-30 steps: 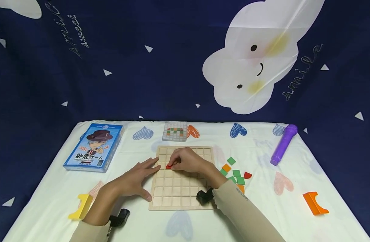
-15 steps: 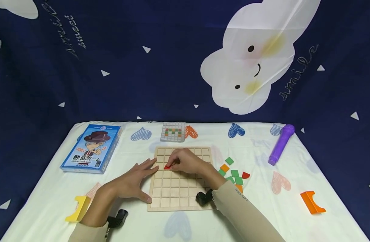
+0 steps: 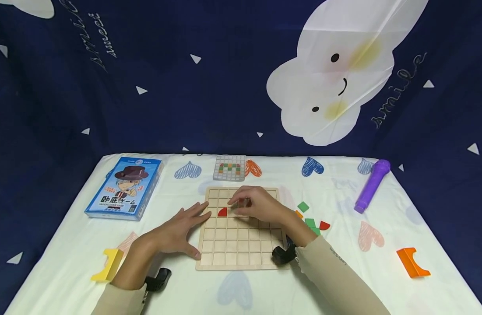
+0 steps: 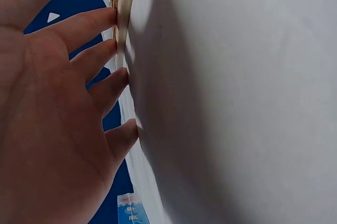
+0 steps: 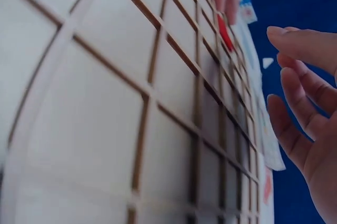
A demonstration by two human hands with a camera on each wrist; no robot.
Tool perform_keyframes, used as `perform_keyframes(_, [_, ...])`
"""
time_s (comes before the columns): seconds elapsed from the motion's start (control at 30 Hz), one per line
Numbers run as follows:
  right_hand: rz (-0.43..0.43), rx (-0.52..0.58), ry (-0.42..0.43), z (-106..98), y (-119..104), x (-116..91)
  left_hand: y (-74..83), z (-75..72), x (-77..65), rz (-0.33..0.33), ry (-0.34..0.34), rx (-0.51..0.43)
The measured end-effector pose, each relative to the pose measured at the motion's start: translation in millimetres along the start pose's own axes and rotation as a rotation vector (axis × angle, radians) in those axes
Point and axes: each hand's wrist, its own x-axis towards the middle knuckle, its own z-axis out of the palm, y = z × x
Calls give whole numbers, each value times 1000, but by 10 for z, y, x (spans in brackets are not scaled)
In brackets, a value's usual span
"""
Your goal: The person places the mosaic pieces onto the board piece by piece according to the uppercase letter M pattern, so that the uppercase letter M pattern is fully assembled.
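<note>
A wooden grid board lies on the table, with a red quarter-circle tile set in one cell near its upper left. My left hand rests along the board's left edge, fingers spread and straight; in the left wrist view its fingertips touch the board's side. Over the board, just right of the red tile, hovers my right hand, its fingers loosely bent and holding nothing. The right wrist view shows a gap between thumb and fingers, with the red tile beyond on the grid.
Right of the board lie loose green tiles, orange tiles and a red quarter-circle tile, partly behind the right forearm. A pattern card lies behind the board. Around are a blue game box, purple microphone, yellow block and orange block.
My right hand has let go of the red tile, which stays in its cell, and has moved a little to the right. The left hand keeps its place at the board's edge.
</note>
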Motion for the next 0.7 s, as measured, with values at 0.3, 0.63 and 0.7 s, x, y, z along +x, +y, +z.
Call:
perform_keyframes(0.3, [64,10,24,-326,73,-312,10,-11,-20,9,5,5])
perform_keyframes(0.63, [115,-43,95,-614,240,-676,11,-18,-25,12,2,13])
perform_keyframes(0.7, [130,-51,109,-662,286,-746,13,-19,-24,10,2,14])
